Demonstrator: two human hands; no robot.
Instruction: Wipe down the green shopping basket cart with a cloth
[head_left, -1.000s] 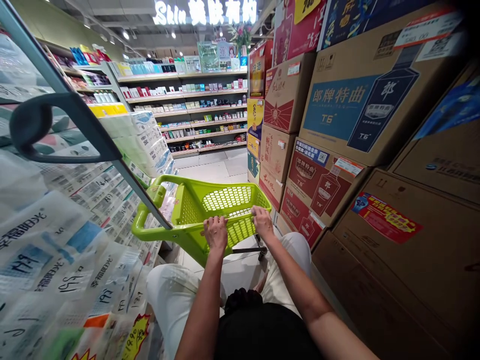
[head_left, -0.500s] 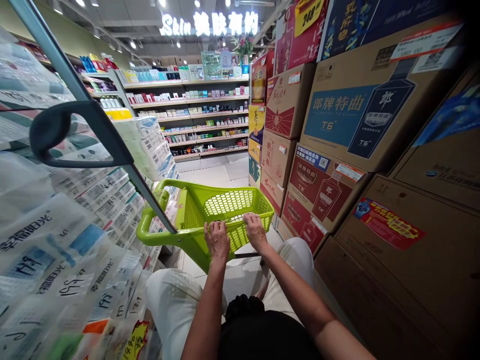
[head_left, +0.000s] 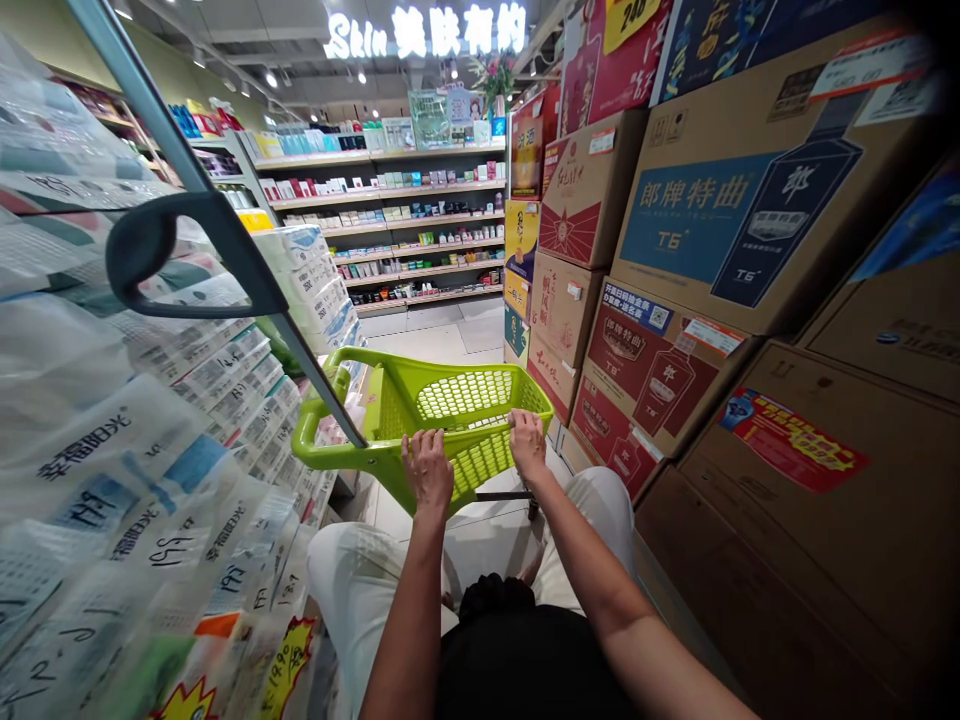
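Observation:
A lime-green rolling shopping basket stands in front of my knees, with perforated sides. My left hand is closed over the near rim, left of its middle. Farther right on that same rim, my right hand is curled, fingers over the edge. A grey pull handle with a dark loop grip slants up to the left from the basket's left end; neither hand touches it. The basket's visible inside holds nothing I can make out.
Plastic-wrapped paper packs with handwritten prices are stacked close on the left. Cardboard cartons rise close on the right. Ahead, past the tiled floor, stand shelves of small cosmetics under a lit sign.
The basket and its handle appear slightly farther right and higher in view. My right hand has slid right along the rim, so my hands are wider apart.

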